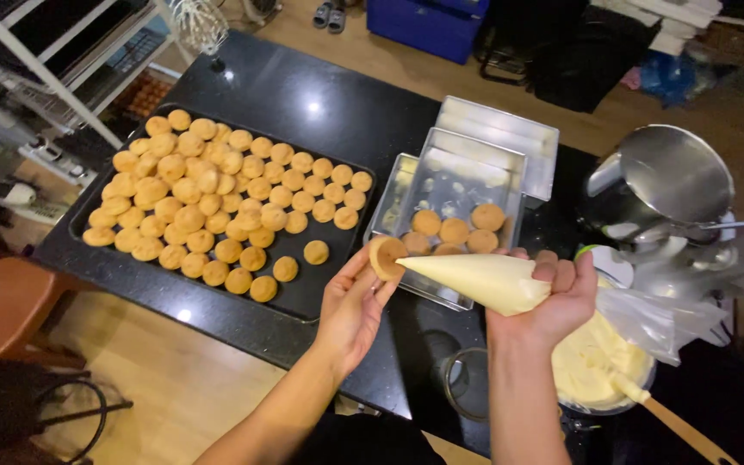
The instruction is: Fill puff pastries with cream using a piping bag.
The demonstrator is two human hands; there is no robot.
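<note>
My left hand (351, 303) holds a small round golden puff (385, 256) by its edge, tilted toward the right. My right hand (551, 295) grips a cone-shaped piping bag (480, 278) full of pale cream, and its tip touches the puff. A black baking tray (325, 284) at the left carries several more puffs (217, 194). Just beyond my hands, a square metal tin (449, 185) holds a few puffs (455, 231) along its near side.
A second metal tin (501, 129) lies behind the first. A stand mixer with a steel bowl (669, 185) stands at the right. A bowl of cream (592, 366) with a wooden-handled spatula (678, 426) sits under my right wrist. A brown stool (6, 301) stands left of the black counter (303, 95).
</note>
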